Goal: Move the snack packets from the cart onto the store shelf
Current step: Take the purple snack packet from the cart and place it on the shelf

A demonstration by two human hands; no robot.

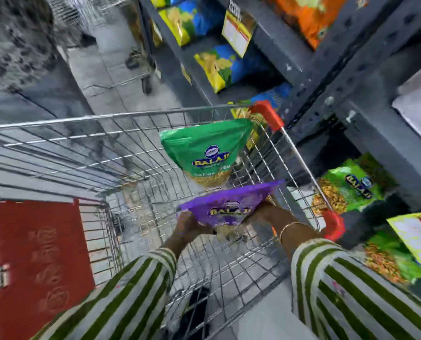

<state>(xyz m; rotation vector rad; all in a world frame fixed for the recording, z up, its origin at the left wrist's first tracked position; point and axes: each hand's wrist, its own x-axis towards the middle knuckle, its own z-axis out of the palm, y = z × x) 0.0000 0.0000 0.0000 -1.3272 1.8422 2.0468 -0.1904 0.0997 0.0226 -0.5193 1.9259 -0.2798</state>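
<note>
Purple packet point(225, 207) between both hands' grip

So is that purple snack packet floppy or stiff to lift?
Probably floppy: the purple packet is a thin film pouch, held from both sides by the left hand and right hand. Its glossy surface looks slippery. Likely light for its size.

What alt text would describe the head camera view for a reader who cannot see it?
Both hands, left hand and right hand, hold a purple snack packet over a wire cart. A green snack packet stands behind it; stocked shelves are at right.
</note>
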